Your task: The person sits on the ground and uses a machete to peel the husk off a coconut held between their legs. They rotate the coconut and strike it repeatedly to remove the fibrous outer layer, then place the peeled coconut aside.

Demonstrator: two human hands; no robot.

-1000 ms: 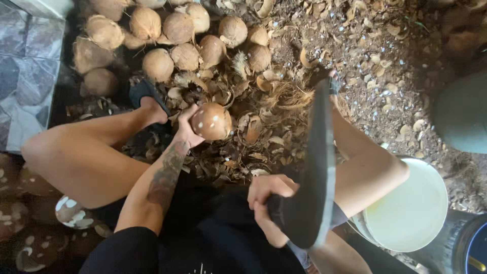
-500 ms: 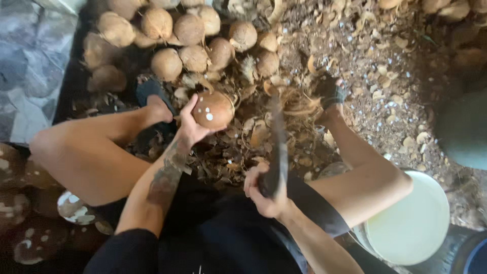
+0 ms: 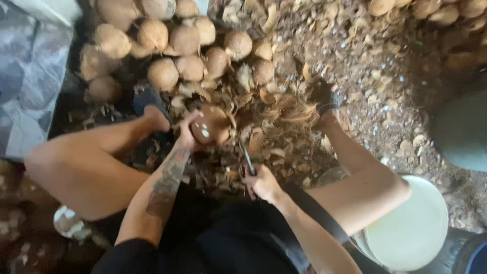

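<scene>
Gripping a husked brown coconut (image 3: pixel 215 127) near frame centre, the left hand (image 3: pixel 186 133) sat on the nut's left side, fingers wrapped around it, tattooed forearm running down toward lower left. Coconut held just above a litter of husk scraps (image 3: pixel 284 147). Right hand (image 3: pixel 263 182) lay below and right of the nut, closed tight around the handle of a blade (image 3: pixel 247 158); blade blurred, tip close under the coconut, contact unclear. Pile of husked coconuts (image 3: pixel 172 45) filled upper left. White bucket (image 3: pixel 408 223) stood lower right, beside the right knee
</scene>
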